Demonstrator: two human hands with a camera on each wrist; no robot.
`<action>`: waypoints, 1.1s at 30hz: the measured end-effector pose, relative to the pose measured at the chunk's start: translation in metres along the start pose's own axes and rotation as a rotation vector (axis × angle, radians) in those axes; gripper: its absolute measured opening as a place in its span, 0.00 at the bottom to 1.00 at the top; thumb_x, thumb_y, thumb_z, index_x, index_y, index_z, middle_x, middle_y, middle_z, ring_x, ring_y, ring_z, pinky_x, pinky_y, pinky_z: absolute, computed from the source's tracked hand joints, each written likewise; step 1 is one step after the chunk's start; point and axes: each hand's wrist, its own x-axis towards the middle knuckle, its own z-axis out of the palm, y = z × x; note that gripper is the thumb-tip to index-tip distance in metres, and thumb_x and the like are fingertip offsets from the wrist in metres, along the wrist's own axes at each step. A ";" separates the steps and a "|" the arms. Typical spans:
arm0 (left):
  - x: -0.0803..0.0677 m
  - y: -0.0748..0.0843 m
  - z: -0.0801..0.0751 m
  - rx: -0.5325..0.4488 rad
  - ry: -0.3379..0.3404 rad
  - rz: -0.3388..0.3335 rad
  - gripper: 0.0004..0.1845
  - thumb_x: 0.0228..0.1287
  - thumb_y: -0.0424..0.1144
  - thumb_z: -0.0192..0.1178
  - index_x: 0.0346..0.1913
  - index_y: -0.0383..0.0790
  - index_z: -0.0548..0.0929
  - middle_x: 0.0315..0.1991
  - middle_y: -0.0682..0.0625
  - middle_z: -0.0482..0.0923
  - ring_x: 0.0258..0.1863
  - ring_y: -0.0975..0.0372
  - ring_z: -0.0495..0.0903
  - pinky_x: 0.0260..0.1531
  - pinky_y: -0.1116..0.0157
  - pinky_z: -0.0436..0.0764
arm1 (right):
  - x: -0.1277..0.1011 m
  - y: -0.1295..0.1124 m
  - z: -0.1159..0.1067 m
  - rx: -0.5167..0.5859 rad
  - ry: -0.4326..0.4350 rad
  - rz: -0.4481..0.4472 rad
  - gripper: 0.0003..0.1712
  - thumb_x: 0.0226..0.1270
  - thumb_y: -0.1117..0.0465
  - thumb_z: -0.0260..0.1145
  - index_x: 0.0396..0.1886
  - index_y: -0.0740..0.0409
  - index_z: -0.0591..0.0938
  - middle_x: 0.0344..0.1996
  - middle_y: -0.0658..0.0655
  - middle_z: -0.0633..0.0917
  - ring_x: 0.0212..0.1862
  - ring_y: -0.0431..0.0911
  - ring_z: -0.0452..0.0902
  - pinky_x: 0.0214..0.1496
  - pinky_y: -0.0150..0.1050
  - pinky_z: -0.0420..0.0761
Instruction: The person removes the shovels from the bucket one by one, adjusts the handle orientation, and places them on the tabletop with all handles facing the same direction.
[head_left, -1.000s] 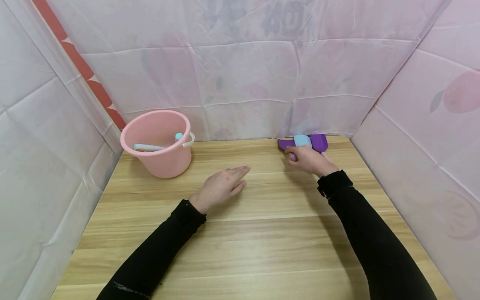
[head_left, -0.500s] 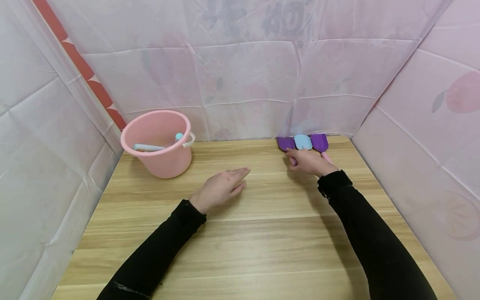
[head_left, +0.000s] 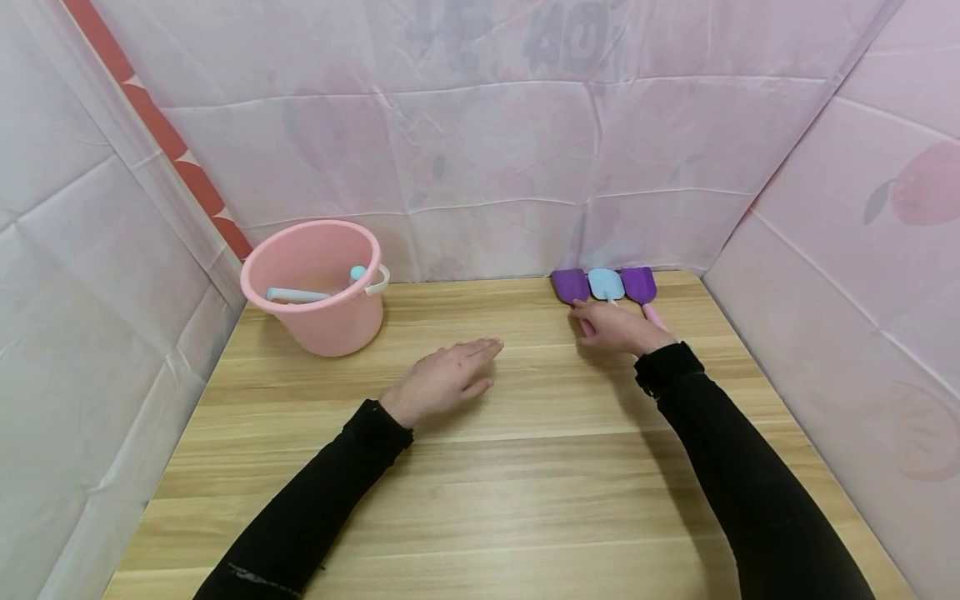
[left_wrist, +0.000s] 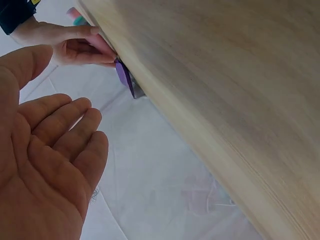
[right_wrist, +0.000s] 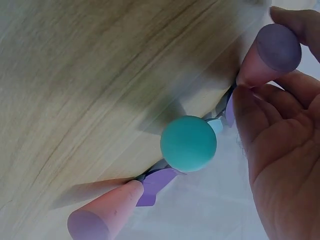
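My right hand (head_left: 618, 327) pinches the pink handle of a toy shovel with a purple blade (head_left: 571, 286); that blade lies at the table's back edge by the wall. In the right wrist view, thumb and fingers are on the handle (right_wrist: 260, 65), near its purple end. To its right lie a light-blue-bladed shovel (head_left: 606, 284) with a round teal handle end (right_wrist: 188, 143), and another purple shovel (head_left: 639, 285) with a pink handle. My left hand (head_left: 441, 379) hovers over the middle of the table, fingers extended and holding nothing; its palm (left_wrist: 45, 175) shows in the left wrist view.
A pink bucket (head_left: 333, 329) with a white handle mount stands at the back left. Inside it are light blue pieces (head_left: 296, 295), partly hidden by the rim. Pale printed sheets (head_left: 480, 150) enclose the wooden table (head_left: 480, 500) at the back and sides.
The left purple blade has gone from tilted to lying flatter beside the blue one. My right hand has shifted slightly towards me. The left hand has barely moved.
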 end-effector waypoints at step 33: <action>-0.016 -0.030 -0.082 0.047 0.130 -0.123 0.40 0.95 0.49 0.61 0.95 0.33 0.60 0.95 0.37 0.63 0.95 0.44 0.65 0.94 0.44 0.69 | -0.006 -0.049 -0.013 -0.063 0.173 0.080 0.43 0.91 0.48 0.69 0.93 0.64 0.69 0.92 0.69 0.69 0.84 0.67 0.80 0.79 0.64 0.88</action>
